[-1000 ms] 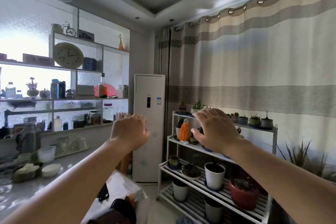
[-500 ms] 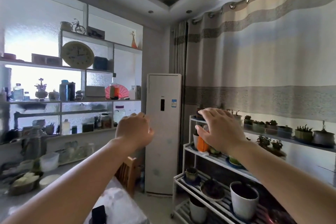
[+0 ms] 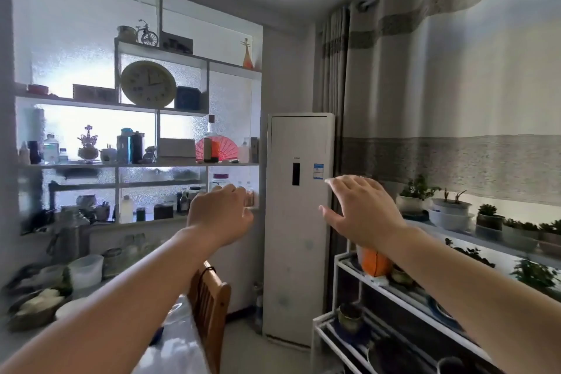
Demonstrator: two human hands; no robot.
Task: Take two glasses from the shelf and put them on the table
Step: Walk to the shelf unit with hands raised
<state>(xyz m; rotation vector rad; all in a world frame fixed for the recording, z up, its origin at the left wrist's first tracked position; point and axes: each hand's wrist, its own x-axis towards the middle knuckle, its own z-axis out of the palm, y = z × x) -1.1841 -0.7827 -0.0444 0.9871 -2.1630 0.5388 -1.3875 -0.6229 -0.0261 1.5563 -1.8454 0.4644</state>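
Observation:
Several clear glasses point(image 3: 133, 244) stand in a group on the grey counter below the white wall shelf point(image 3: 121, 164), at the left. My left hand point(image 3: 220, 212) is raised in front of the shelf's right end, fingers loosely curled, holding nothing. My right hand point(image 3: 362, 211) is stretched out with fingers spread in front of the white floor-standing air conditioner point(image 3: 299, 222), also holding nothing. A corner of the table point(image 3: 173, 346) with a pale cloth shows at the bottom, under my left forearm.
A wooden chair back point(image 3: 209, 297) stands beside the table. On the counter sit a white tub point(image 3: 86, 270) and bowls of food point(image 3: 36, 307). A white plant rack point(image 3: 394, 291) with pots and an orange object fills the right side under the curtain.
My view has swung left and moved toward the shelf, which now looks larger. Both hands stay raised and have shifted right in the picture; the right hand's fingers have spread.

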